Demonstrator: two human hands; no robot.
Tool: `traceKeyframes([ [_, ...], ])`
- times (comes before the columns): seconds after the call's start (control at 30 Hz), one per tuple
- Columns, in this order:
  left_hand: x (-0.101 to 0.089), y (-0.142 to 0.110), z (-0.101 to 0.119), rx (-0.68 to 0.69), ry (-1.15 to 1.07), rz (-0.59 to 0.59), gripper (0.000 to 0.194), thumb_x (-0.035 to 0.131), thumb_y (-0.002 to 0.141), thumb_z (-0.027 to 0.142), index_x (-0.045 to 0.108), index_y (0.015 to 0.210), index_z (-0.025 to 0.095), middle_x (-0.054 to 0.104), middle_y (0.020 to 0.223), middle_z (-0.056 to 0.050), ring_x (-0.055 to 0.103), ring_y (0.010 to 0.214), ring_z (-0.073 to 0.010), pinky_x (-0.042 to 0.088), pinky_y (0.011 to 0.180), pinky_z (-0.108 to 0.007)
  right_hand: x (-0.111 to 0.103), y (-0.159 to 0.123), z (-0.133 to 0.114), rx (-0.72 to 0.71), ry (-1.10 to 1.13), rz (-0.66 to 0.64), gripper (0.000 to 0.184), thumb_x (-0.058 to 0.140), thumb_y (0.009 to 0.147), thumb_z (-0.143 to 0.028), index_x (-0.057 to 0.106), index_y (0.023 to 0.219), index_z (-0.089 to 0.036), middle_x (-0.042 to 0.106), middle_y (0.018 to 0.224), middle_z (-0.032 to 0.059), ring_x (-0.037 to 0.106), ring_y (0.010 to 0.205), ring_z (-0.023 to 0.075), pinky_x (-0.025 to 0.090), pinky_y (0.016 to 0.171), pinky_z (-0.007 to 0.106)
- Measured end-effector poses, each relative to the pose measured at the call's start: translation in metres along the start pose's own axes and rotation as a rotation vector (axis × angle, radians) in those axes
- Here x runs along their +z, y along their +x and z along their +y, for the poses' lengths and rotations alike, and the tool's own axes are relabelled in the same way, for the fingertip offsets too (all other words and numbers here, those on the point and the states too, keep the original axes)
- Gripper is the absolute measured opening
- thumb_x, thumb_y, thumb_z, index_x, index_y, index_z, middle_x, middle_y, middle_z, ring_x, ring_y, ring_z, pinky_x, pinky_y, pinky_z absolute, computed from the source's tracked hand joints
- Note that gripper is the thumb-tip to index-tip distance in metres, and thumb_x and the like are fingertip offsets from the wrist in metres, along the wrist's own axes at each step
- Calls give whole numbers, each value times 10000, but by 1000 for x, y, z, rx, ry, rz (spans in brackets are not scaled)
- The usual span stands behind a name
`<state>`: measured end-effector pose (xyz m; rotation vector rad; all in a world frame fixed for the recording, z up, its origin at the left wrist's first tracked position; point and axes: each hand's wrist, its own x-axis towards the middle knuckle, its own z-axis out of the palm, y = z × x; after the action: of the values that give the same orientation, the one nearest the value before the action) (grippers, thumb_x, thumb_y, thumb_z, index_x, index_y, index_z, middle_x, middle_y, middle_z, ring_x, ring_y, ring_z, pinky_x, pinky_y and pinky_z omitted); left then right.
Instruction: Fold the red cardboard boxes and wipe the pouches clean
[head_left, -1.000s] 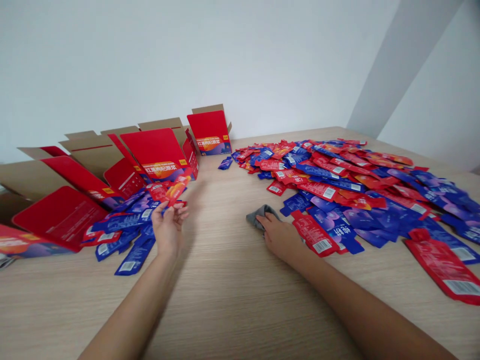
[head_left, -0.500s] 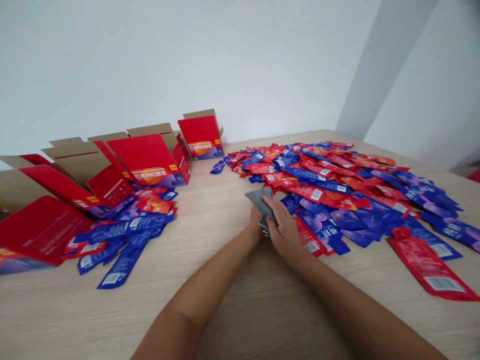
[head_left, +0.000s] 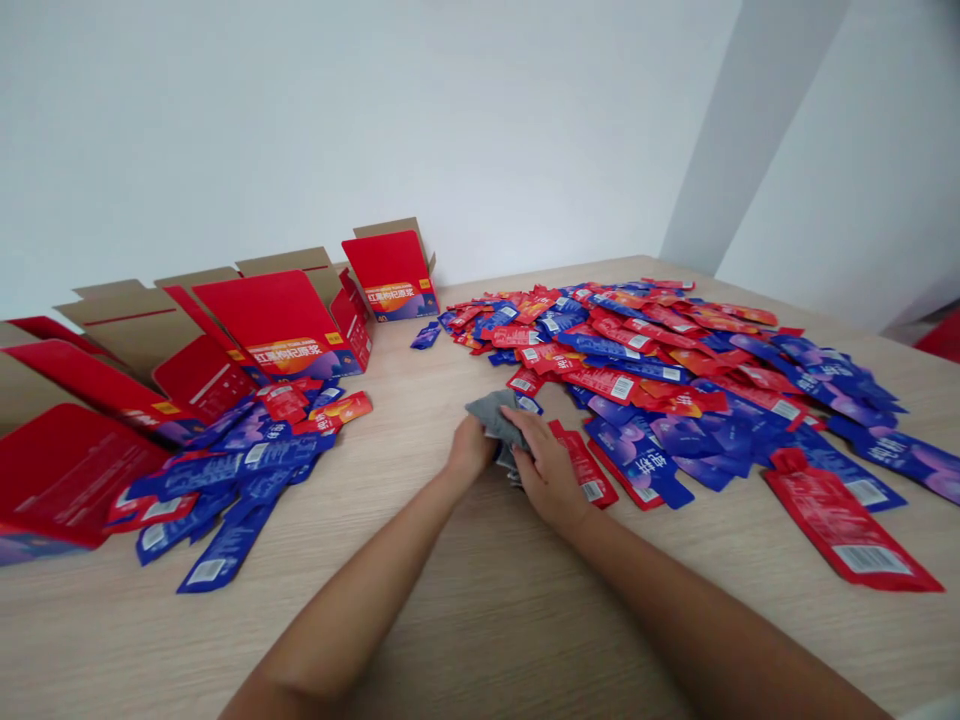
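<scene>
Grey cloth (head_left: 491, 412): gripped in folds between the two hands, over the middle of the wood-grain tabletop (head_left: 442, 620)
Right hand (head_left: 551, 470): clamped on the grey cloth from the right, with the fingers laid across its top
Left hand (head_left: 469, 448): placed against the left side of the cloth, close to the right hand; its fingers are mostly hidden, so whether they are closed on anything cannot be told
Blue sachet end (head_left: 529, 405): seen just beyond the cloth; whether it is held or laid on the tabletop cannot be told
Large sachet heap (head_left: 660, 370): spread to the right of the hands, with red and blue barcoded sachets overlapped in many directions
Red sachet (head_left: 844, 525): laid barcode up at the near right edge of that heap
Small sachet heap (head_left: 247, 455): piled on the left, in front of the cartons, and topped at its right side by an orange-red sachet (head_left: 345, 410)
Front printed carton (head_left: 281, 325): stood open-flapped behind the small heap, marked 红黑枸杞原浆
Far carton (head_left: 394, 275): set near the wall (head_left: 480, 130), printed likewise
Lone blue sachet (head_left: 425, 335): left just before the far carton
Left-edge carton (head_left: 82, 480): cut off by the view, its red flap lowered toward the small heap
</scene>
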<state>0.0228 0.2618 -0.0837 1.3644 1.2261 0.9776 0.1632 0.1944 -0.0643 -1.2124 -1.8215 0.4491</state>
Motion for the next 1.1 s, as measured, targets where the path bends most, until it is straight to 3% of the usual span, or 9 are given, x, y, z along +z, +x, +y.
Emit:
traceKeyframes([
  [0.13, -49, -36, -3, -231, 105, 53, 259, 628, 706, 320, 440, 838, 200, 514, 461, 84, 419, 280, -81, 285, 309, -161, -2, 14, 13, 217, 5, 168, 525, 294, 848, -165, 352, 1367, -210, 489, 1309, 78, 427, 1211, 196, 350, 1003, 410],
  [0.27, -73, -77, -8, -248, 55, -2, 317, 675, 648, 321, 439, 813, 190, 547, 508, 72, 419, 306, -58, 271, 309, -145, 3, 5, -4, 62, -62, 35, 517, 329, 832, -145, 376, 1343, -204, 452, 1331, 88, 421, 1214, 190, 370, 989, 377],
  [0.4, -72, -92, -9, -176, -44, -6, 307, 660, 589, 182, 492, 845, 170, 538, 566, 73, 436, 379, -48, 283, 338, -148, 28, -19, -46, -115, -272, -444, 592, 398, 792, -137, 343, 1373, -236, 348, 1423, 94, 521, 1114, 213, 471, 858, 337],
  [0.5, -72, -92, -6, -217, -51, -79, 291, 656, 557, 150, 520, 815, 164, 501, 528, 88, 383, 351, -31, 236, 324, -144, 39, -21, -57, -123, -486, -604, 599, 387, 808, -152, 313, 1395, -245, 307, 1456, 104, 601, 980, 232, 509, 760, 355],
  [0.63, -80, -93, 2, -338, -128, -182, 335, 693, 542, 200, 515, 824, 168, 552, 544, 71, 386, 330, -22, 200, 320, -136, 26, 2, -28, 47, -694, -528, 521, 344, 841, -139, 395, 1355, -202, 384, 1410, 130, 632, 912, 243, 512, 730, 364],
  [0.73, -84, -95, 5, -378, -105, -171, 311, 690, 563, 226, 539, 827, 157, 558, 522, 60, 352, 299, -16, 149, 307, -143, 10, 12, -9, 120, -651, -428, 507, 351, 840, -132, 420, 1338, -195, 431, 1380, 111, 614, 965, 240, 506, 761, 362],
  [0.83, -81, -94, 3, -354, -85, -138, 249, 663, 594, 244, 555, 798, 152, 543, 474, 59, 307, 270, -16, 130, 296, -153, 8, -1, -17, 40, -478, -384, 541, 355, 828, -118, 381, 1361, -209, 404, 1401, 90, 538, 1110, 214, 482, 832, 326],
  [0.97, -77, -91, -2, -320, -49, -71, 119, 605, 626, 229, 569, 708, 151, 444, 359, 81, 288, 256, -27, 135, 289, -150, 25, -22, -44, -129, -435, -560, 575, 399, 808, -157, 355, 1374, -253, 349, 1440, 82, 576, 1049, 221, 494, 795, 332],
  [1.1, -77, -92, -2, -323, -37, -72, 168, 644, 624, 280, 539, 653, 152, 451, 362, 75, 281, 243, -22, 141, 266, -144, 30, -12, -37, -49, -581, -531, 513, 374, 827, -164, 417, 1335, -226, 390, 1413, 93, 623, 941, 235, 508, 741, 355],
])
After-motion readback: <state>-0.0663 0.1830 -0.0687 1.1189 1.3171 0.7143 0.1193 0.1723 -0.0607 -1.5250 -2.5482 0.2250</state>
